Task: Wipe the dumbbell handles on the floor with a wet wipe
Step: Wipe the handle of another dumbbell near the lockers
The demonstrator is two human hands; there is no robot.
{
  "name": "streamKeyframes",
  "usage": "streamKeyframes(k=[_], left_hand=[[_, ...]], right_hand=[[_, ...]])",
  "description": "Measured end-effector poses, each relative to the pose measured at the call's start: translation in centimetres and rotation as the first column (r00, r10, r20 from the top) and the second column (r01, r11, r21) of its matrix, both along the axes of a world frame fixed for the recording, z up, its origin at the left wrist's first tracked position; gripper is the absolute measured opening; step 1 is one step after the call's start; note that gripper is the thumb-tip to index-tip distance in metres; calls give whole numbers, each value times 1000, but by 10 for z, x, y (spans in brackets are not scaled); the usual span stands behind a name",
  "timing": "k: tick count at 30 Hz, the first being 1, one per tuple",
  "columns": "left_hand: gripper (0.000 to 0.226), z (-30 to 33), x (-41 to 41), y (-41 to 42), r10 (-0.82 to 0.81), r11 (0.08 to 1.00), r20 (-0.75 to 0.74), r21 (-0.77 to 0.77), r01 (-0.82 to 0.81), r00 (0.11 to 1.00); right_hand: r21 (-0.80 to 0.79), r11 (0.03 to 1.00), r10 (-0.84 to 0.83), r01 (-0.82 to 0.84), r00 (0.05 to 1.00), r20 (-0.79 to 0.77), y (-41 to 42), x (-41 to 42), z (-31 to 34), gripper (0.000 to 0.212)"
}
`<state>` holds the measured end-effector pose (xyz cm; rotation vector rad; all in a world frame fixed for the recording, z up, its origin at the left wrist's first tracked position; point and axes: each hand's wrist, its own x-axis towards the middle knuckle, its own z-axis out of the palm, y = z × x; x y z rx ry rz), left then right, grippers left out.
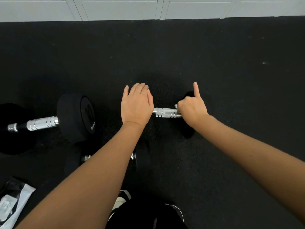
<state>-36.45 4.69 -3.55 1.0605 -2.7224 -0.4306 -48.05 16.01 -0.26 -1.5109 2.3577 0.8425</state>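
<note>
On the black floor (214,63), a dumbbell (188,96) is held steady by the left hand (136,104), laid flat with fingers together. Its shiny handle (166,112) is rubbed with a wet wipe (176,106) pinched by the right hand (191,108). The wipe should be wrapped around and slid along.

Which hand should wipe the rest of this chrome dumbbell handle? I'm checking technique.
Right hand: it already pinches the white wet wipe against the chrome dumbbell handle. Left hand lies flat, steadying the hidden weight.
</note>
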Motion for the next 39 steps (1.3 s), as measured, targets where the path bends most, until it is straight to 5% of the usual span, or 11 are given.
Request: streamKeyframes(k=[8, 14, 25, 39], left_hand=[[55, 1, 3, 3, 7, 1000, -6, 1, -7, 1000], [50, 1, 3, 2, -7, 1000, 21, 11, 7, 1000], [45, 1, 0, -1, 4, 1000, 25, 18, -5, 1000], [40, 0, -2, -2, 2, 1000, 35, 22, -3, 999]], right_hand=[[56, 995, 78, -80, 997, 30, 14, 3, 5, 33], [-19, 993, -112, 114, 991, 79, -7, 0, -4, 19], [-130, 982, -134, 139, 990, 40, 8, 24, -3, 26], [-33, 998, -51, 51, 998, -26, 27, 35, 0, 28]])
